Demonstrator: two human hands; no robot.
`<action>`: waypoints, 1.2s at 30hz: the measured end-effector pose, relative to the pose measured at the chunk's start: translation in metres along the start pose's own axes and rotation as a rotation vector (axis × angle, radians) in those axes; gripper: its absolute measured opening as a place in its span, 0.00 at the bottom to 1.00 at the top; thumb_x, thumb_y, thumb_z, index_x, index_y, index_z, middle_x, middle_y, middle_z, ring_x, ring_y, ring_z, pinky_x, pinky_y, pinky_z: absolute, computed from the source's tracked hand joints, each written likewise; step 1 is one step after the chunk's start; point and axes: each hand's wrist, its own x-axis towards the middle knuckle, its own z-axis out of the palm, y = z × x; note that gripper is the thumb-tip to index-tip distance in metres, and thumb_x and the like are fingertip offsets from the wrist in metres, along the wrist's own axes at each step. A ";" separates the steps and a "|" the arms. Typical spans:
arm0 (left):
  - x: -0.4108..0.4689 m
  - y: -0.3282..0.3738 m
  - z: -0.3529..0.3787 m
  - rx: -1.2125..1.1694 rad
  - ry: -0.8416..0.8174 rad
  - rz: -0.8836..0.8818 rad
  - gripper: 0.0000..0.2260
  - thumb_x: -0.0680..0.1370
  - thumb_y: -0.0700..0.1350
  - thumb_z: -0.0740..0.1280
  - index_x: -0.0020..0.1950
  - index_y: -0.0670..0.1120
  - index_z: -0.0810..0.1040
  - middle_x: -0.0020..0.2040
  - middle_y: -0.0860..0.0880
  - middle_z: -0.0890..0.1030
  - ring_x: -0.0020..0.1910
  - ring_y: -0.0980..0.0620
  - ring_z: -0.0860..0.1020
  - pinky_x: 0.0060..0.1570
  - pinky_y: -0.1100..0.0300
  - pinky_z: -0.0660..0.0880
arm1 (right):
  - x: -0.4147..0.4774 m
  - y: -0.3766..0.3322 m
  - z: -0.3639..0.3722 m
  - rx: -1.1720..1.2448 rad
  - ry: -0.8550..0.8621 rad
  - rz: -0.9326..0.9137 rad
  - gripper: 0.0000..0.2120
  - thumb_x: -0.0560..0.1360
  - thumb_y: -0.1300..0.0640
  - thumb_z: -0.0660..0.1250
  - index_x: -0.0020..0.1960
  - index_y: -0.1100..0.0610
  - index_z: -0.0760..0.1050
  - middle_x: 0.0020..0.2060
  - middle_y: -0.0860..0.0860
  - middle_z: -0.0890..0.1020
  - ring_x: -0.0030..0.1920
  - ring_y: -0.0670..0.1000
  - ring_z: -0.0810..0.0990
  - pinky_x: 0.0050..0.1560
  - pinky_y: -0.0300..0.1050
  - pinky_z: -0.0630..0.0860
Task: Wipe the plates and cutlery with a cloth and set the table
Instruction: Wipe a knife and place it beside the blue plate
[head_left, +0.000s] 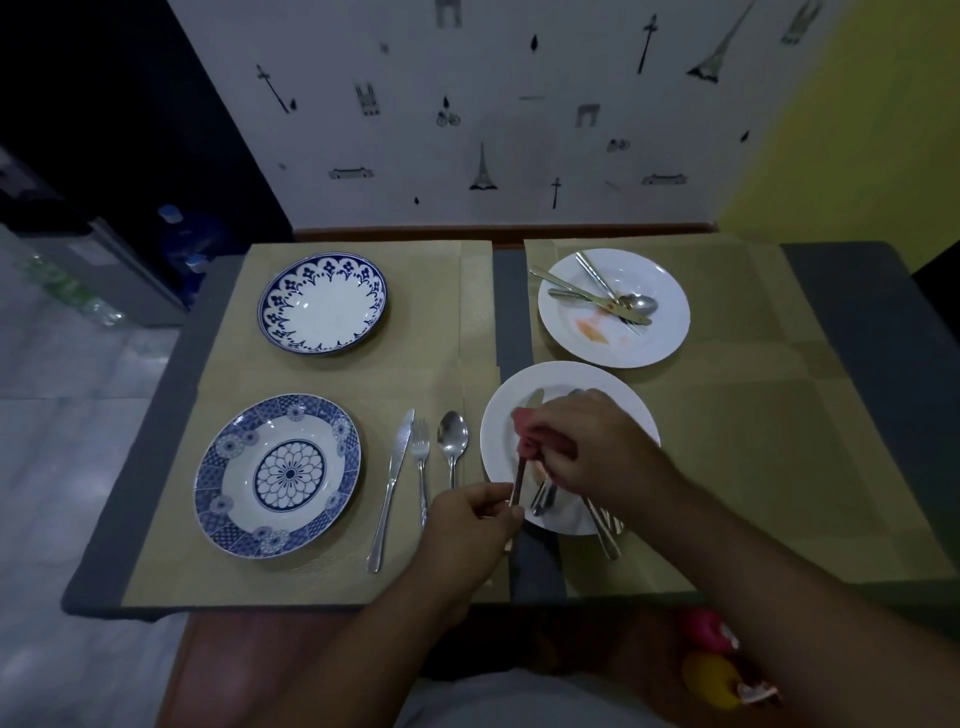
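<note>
My left hand (470, 519) pinches the handle end of a piece of cutlery (518, 480) over the near white plate (498, 441). My right hand (592, 441) grips a red cloth (535, 434) wrapped round the upper part of that piece. More cutlery (602, 525) lies in this plate, partly hidden by my right hand. Left of it a knife (390, 488), fork (422, 462) and spoon (452, 441) lie side by side next to a blue patterned plate (278, 475). A far white plate (613, 307) carries smears and several utensils.
A blue-rimmed plate (323, 302) sits at the far left on tan placemats (415, 338). The grey table (114, 519) ends close to a papered wall. Water bottles (174, 234) stand on the floor at left. Red and yellow objects (711, 670) lie by my right forearm.
</note>
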 end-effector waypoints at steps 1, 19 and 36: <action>-0.002 0.003 -0.002 -0.005 -0.010 0.005 0.09 0.79 0.37 0.68 0.56 0.48 0.84 0.41 0.52 0.85 0.35 0.64 0.81 0.36 0.69 0.76 | 0.002 -0.005 0.005 -0.007 -0.010 -0.031 0.13 0.72 0.57 0.72 0.56 0.48 0.81 0.52 0.46 0.84 0.53 0.51 0.79 0.58 0.47 0.72; -0.013 0.024 -0.038 -0.016 0.042 0.096 0.09 0.76 0.35 0.70 0.47 0.48 0.85 0.32 0.55 0.80 0.28 0.60 0.75 0.30 0.65 0.72 | 0.038 -0.035 -0.005 -0.128 0.089 -0.275 0.08 0.74 0.60 0.72 0.52 0.53 0.84 0.51 0.49 0.83 0.50 0.51 0.77 0.54 0.46 0.73; -0.003 0.029 -0.053 0.031 0.007 0.106 0.08 0.77 0.36 0.69 0.49 0.47 0.86 0.36 0.51 0.83 0.33 0.58 0.78 0.33 0.63 0.75 | 0.038 -0.050 -0.001 -0.094 0.012 -0.287 0.10 0.73 0.60 0.73 0.54 0.54 0.84 0.51 0.50 0.85 0.50 0.51 0.79 0.53 0.46 0.75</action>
